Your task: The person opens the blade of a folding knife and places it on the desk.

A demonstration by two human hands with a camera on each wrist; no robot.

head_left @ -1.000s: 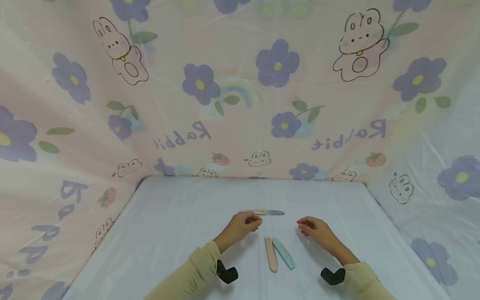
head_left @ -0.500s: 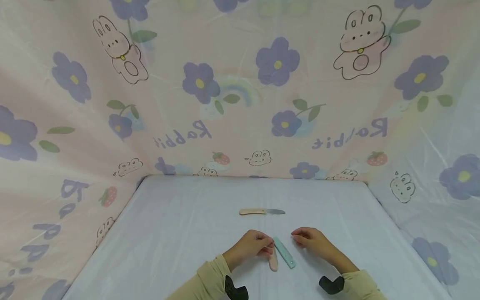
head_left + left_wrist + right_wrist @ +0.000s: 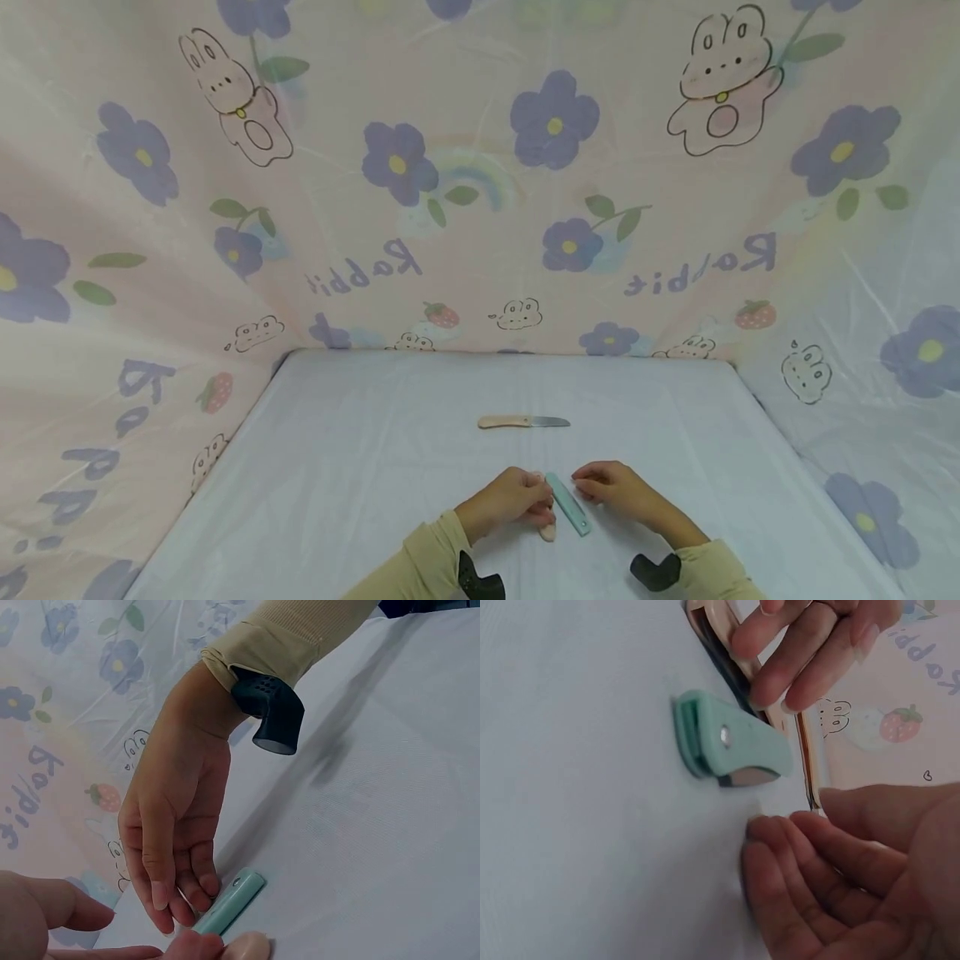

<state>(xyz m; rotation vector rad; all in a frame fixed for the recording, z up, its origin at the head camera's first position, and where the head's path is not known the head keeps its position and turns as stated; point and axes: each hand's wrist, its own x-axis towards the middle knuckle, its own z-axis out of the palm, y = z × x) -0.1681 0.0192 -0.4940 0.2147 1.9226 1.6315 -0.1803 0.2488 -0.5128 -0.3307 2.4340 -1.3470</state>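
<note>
A pink folding knife lies folded on the white table, mostly covered by my left hand. In the right wrist view the left fingers reach down onto its handle, while the left wrist view shows the thumb standing apart from them. Beside it lies a folded teal folding knife, with a rivet and a sliver of blade showing in the right wrist view. My right hand hovers just right of the teal knife, fingers loosely bent around nothing.
Farther back, a third folding knife with a beige-pink handle lies unfolded, blade pointing right. Patterned curtains with flowers and rabbits rise behind the table and along both sides. A black wrist camera sits below the right wrist.
My left hand has come from beside the unfolded knife nearer to me and onto the pink folded one. My right hand has shifted left and nearer, toward the teal knife.
</note>
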